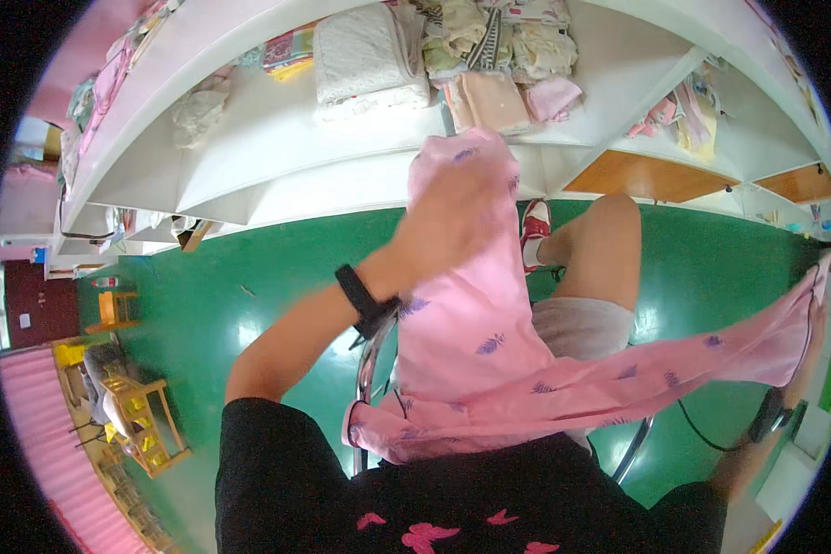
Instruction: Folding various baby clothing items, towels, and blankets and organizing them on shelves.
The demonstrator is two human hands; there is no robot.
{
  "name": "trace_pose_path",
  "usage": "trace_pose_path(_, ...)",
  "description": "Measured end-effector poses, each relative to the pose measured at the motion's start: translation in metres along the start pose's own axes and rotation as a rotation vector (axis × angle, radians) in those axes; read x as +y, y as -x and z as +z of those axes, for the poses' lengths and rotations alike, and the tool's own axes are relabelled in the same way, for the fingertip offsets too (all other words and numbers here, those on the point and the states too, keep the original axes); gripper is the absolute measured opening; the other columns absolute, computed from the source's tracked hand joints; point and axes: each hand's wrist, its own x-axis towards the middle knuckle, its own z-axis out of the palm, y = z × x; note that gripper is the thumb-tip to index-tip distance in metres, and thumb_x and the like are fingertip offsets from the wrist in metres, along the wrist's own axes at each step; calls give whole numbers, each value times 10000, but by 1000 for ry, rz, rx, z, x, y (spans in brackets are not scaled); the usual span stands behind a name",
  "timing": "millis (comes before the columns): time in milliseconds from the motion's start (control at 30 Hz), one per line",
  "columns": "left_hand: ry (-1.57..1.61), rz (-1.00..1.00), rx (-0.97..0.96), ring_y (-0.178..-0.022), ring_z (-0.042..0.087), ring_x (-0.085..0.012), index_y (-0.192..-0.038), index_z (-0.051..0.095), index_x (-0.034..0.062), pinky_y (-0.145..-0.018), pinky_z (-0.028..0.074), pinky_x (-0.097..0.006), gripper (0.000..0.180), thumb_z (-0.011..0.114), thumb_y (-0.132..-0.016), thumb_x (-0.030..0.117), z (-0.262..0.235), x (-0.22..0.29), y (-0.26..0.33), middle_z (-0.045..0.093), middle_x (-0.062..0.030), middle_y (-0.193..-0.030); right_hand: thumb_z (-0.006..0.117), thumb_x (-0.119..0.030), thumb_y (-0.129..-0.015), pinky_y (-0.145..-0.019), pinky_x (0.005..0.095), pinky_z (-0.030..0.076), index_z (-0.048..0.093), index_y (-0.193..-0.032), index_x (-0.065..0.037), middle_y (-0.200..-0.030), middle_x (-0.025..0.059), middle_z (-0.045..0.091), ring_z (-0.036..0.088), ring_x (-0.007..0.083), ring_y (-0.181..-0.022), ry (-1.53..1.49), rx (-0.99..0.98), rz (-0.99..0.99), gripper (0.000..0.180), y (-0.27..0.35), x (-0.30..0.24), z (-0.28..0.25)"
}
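A pink garment [480, 305] with a purple leaf print lies over my lap. One long part of it reaches away toward the shelf, and another stretches out to the far right. My left hand [466, 217], smeared by motion, is over the far part; its fingers cannot be made out. At the right rim, my right hand [816, 337] holds the end of the stretched part, which hides most of its fingers. Both wrists wear dark bands.
White shelves [342, 189] curve around ahead, bearing a folded white quilt [365, 55], a peach cloth bundle [489, 102] and piled clothes [545, 51]. A metal chair frame [369, 365] is under me on the green floor [249, 286]. Wooden chairs [148, 429] stand at the left.
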Motion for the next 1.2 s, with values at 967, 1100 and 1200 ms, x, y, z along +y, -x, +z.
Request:
trace_pose_path(967, 617, -822, -262, -688, 658, -450, -1077, 641, 1, -633, 525, -501, 263, 691, -941, 220, -88, 170, 162, 656, -260, -791, 686, -257, -939, -846, 406, 536, 702, -1171, -8, -1035, 246, 734, 722, 370, -981, -533, -99, -417, 340, -173, -342, 369)
trace_pose_path(1100, 386, -838, -378, -629, 632, -474, -1004, 518, -22, -545, 492, -539, 311, 697, -938, 224, -94, 158, 169, 618, -279, -731, 728, -342, -925, -775, 330, 548, 740, -1149, -12, -950, 129, 763, 703, 179, -819, -422, -311, -446, 400, -190, -333, 410)
trace_pose_path(1200, 311, -893, -418, -618, 629, -476, -1029, 502, -16, -539, 494, -546, 350, 709, -934, 250, -91, 172, 175, 620, -282, -731, 743, -369, -904, -760, 346, 554, 750, -1128, -16, -940, 133, 766, 711, 194, -803, -496, -382, -510, 418, -195, -356, 415)
